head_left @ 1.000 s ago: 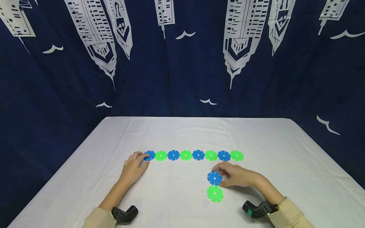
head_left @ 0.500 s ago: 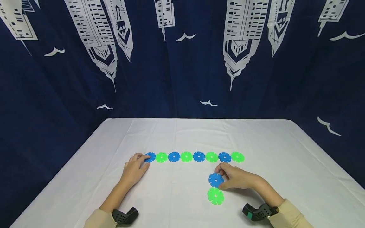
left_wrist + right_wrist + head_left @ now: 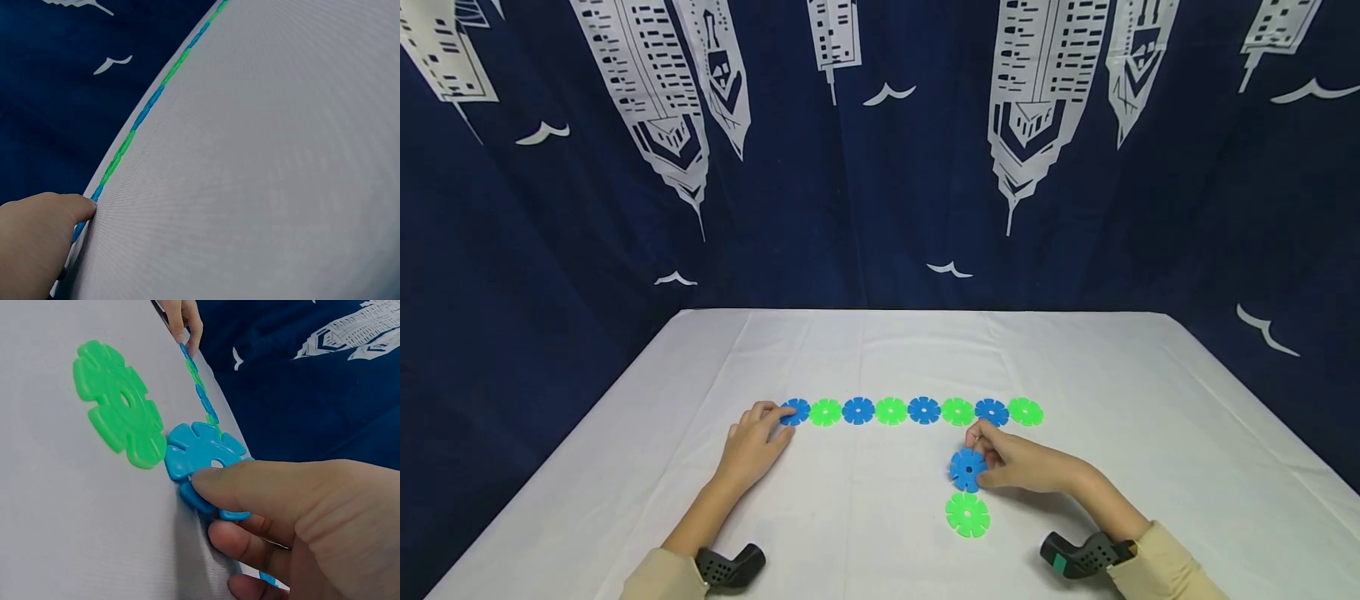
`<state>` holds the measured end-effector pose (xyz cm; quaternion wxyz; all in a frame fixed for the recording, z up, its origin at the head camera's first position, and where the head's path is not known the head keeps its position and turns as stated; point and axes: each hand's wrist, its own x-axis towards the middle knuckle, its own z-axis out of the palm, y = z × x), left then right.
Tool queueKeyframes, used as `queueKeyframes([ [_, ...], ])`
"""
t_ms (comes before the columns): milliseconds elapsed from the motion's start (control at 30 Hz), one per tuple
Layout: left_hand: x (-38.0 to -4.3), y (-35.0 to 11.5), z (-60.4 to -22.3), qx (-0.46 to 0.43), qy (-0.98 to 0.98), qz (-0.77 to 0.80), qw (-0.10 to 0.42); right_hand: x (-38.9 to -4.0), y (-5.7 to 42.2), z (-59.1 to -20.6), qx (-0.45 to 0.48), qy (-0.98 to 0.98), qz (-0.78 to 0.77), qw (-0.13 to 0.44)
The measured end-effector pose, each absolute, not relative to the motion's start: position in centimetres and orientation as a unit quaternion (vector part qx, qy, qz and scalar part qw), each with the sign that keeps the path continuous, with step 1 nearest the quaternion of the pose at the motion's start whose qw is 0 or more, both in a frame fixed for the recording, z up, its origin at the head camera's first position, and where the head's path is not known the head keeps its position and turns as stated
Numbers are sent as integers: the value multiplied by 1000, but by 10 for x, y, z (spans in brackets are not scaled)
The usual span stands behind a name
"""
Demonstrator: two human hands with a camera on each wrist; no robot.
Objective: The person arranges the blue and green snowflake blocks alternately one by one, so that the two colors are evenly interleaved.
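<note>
In the head view my right hand [image 3: 1022, 462] pinches a blue snowflake disc [image 3: 966, 471], a flat toy piece with slotted edges. That disc is tilted off the cloth, its lower edge close to a green snowflake disc [image 3: 967, 515] lying flat nearer to me. The right wrist view shows the thumb across the blue disc [image 3: 199, 450] and the other fingers behind it. My left hand [image 3: 751, 447] rests at the left end of a row, with a fingertip on the first blue disc [image 3: 798, 412]. Its thumb lies on the cloth beside that disc.
The row alternates blue and green discs across the table, ending at a green disc [image 3: 1026, 412] on the right. A white cloth [image 3: 865, 358] covers the table. Behind it hangs a dark blue curtain [image 3: 850, 200] with white buildings and birds.
The blue disc in my right hand has been raised from the cloth and tilted, its face turned more toward me. My left hand has stayed at the row's end.
</note>
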<state>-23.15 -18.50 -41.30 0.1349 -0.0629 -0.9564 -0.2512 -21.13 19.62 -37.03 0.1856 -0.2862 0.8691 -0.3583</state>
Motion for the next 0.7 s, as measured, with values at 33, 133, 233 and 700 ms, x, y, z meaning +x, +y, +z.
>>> queueKeyframes([
  [33, -231, -185, -413, -63, -956, -251, 135, -212, 197, -370, -289, 870, -354, 186],
  [133, -231, -185, -414, -63, -957, -249, 133, -212, 198, -369, -299, 870, -342, 192],
  [233, -231, -185, -415, -63, -958, -247, 132, -213, 200, -369, -312, 869, -332, 193],
  [700, -233, -186, -414, -63, -958, -248, 131, -222, 219, -361, -297, 868, -356, 178],
])
